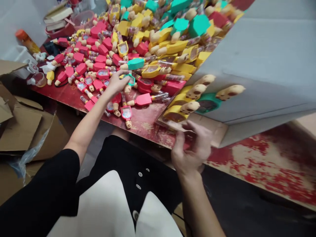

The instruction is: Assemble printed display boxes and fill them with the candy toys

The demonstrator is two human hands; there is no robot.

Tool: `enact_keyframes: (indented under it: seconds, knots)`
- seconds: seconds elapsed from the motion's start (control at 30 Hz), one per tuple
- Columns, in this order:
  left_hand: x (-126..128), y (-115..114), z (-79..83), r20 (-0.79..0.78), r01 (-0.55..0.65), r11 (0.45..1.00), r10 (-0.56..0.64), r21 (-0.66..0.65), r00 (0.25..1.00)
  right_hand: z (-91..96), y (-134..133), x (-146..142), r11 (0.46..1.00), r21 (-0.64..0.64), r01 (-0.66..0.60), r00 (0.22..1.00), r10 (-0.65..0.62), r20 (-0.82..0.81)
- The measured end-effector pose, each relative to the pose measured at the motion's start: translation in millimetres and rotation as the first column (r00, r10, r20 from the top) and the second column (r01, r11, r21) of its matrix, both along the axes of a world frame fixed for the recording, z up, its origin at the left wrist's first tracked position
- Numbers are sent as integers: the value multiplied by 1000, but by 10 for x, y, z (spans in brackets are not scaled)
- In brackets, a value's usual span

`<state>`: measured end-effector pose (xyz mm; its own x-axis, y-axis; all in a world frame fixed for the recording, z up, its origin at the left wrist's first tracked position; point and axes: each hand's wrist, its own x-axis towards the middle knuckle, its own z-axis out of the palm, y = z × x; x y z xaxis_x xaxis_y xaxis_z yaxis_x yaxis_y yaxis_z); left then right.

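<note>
- Head camera: reaching into a heap of dog-headed toys with the left hand point(118, 81), half-open, fingers bent.
- Touching, or just about at, a green-framed toy point(130, 79) near the front of the heap; cannot tell whether gripped.
- Holding the right hand point(191, 148) well apart from the left, palm up, thumb and fingers spread, blurred, just beside the near edge of an open carton point(223, 131); cannot tell whether touching.
- Inside the carton, side by side: yellow toys point(176, 113) and a green toy point(209, 102), spotted dog heads pointing away from the heap.
- Piled over the tabletop: pink-red toys point(143, 99) mostly left and front, yellow and green ones farther back, many with clear tubes.
- Lying at the front edge, window up: a pink-framed toy point(126, 113).
- Underneath: a red table point(266, 161), paint badly worn at right.
- At the far left end: an orange-topped bottle point(26, 40), a pink basin point(59, 30) with a stack of pale items, a small clear bowl point(40, 79).
- Below, at left: flattened-looking cardboard boxes point(21, 126) and crumpled plastic film point(37, 149).
- Worn close to the camera: black clothing point(46, 184) with white lapels point(98, 207).
</note>
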<state>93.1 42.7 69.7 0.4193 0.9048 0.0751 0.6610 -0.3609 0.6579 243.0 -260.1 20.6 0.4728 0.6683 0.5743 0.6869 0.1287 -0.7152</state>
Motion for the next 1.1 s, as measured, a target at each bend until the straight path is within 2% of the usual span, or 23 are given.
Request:
enact_keyframes:
  seconds: [0.07, 0.1, 0.2, 0.27, 0.3, 0.33, 0.37, 0.4, 0.43, 0.47, 0.5, 0.53, 0.57, 0.6, 0.63, 0.73, 0.8, 0.87, 1.0, 1.1]
  knots:
    - [-267, -325, 355, 38, 190, 980, -188, -63, 981, 274, 137, -92, 994, 40, -99, 990, 94, 107]
    - [-378, -516, 533, 50, 303, 947, -300, -108, 953, 423, 206, -146, 986, 18, -168, 973, 163, 164]
    - [-566, -1085, 975, 100, 581, 763, -579, -283, 809, 792, 299, -298, 915, -176, -362, 889, 396, 228]
    - [-557, -1355, 1106, 152, 675, 653, -670, -344, 726, 899, 199, -351, 834, -302, -463, 844, 518, 136]
    - [-512, -1437, 1110, 183, 704, 617, -692, -351, 698, 906, 98, -347, 793, -347, -500, 830, 553, 68]
    - [-442, -1485, 1075, 215, 720, 608, -695, -334, 686, 888, -26, -319, 768, -376, -518, 828, 560, 4]
    - [-348, -1503, 1009, 247, 722, 630, -680, -286, 691, 848, -157, -261, 766, -393, -510, 843, 536, -48]
    - [-232, -1498, 921, 270, 710, 674, -658, -203, 703, 793, -279, -176, 793, -390, -468, 876, 474, -86]
    - [-98, -1476, 820, 274, 687, 722, -645, -89, 713, 726, -374, -65, 852, -356, -383, 923, 371, -104]
    - [50, -1445, 716, 248, 659, 750, -649, 51, 720, 647, -429, 64, 928, -276, -251, 967, 231, -106]
    - [207, -1410, 614, 186, 638, 747, -665, 186, 724, 559, -436, 202, 983, -156, -94, 991, 78, -108]
    - [367, -1373, 519, 91, 636, 713, -684, 296, 724, 459, -394, 341, 998, -19, 60, 991, -62, -117]
    - [524, -1338, 433, -19, 655, 659, -700, 369, 714, 350, -311, 471, 978, 105, 179, 977, -164, -135]
    - [671, -1303, 356, -121, 683, 605, -706, 409, 697, 233, -198, 584, 949, 196, 248, 963, -220, -153]
    - [801, -1269, 290, -196, 708, 560, -707, 431, 679, 114, -74, 675, 933, 230, 276, 955, -240, -174]
    - [1046, -1171, 153, -280, 750, 464, -728, 472, 626, -196, 219, 828, 958, 123, 257, 948, -225, -227]
    - [1088, -1122, 125, -298, 755, 415, -737, 509, 606, -295, 272, 862, 966, 17, 257, 952, -250, -177]
    - [1072, -1100, 146, -352, 757, 377, -715, 533, 604, -274, 245, 883, 953, -98, 287, 956, -291, -28]
    - [1039, -1139, 271, -544, 790, 333, -586, 514, 601, -46, 213, 952, 886, -310, 345, 926, -268, 265]
    - [1075, -1218, 362, -749, 855, 299, -416, 424, 516, -38, 257, 1034, 823, -393, 410, 889, -264, 374]
